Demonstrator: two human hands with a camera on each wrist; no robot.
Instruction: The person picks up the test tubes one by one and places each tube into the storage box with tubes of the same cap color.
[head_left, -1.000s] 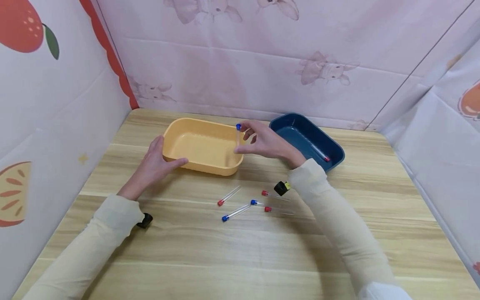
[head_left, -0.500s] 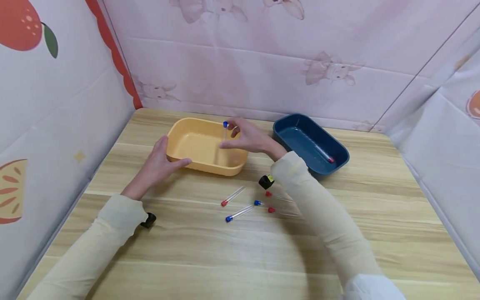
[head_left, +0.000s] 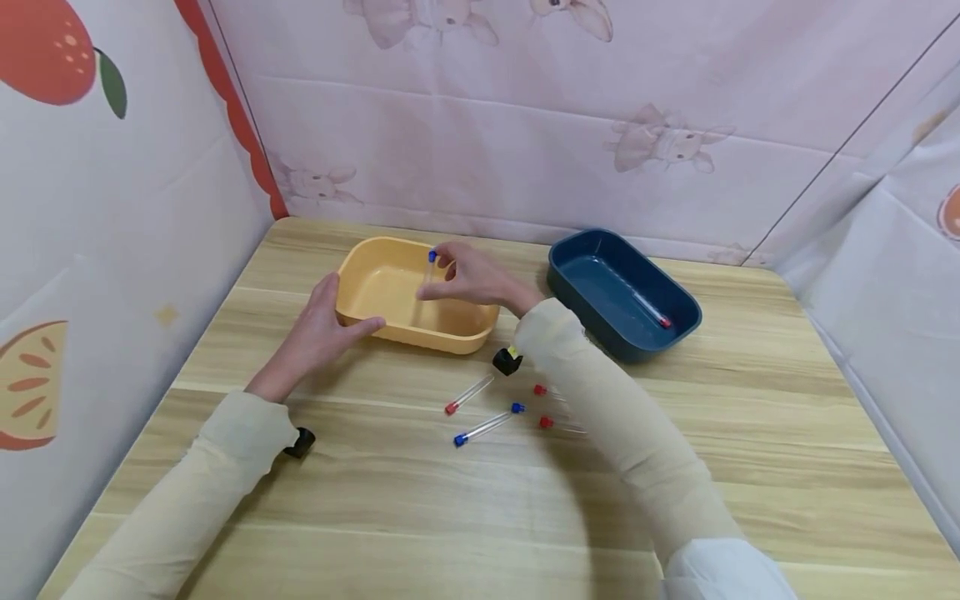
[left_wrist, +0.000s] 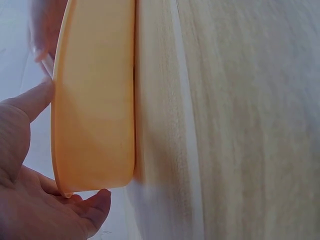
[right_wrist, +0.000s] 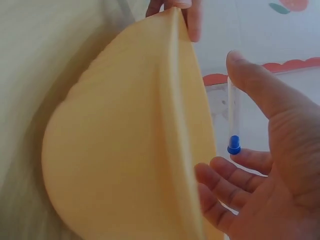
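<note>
A blue-capped tube (right_wrist: 234, 115) is pinched by its ends between thumb and finger of the right hand (head_left: 468, 275), over the yellow bin (head_left: 420, 336), whose left end is gripped by the left hand (head_left: 321, 321). Placing seems in hand; apparently the tube must be lowered and freed inside, the bin kept steady.

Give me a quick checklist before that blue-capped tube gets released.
1. Grip: ok; the right hand pinches the blue-capped tube by its ends.
2. Tray steadied: ok; the left hand grips the yellow tray.
3. Tube lined up: ok; the head view shows it within the tray's outline.
4. Tube resting on the tray floor: cannot tell.
5. Table cleared: not ok; five caps show, and the right sleeve hides some of the table.
</note>
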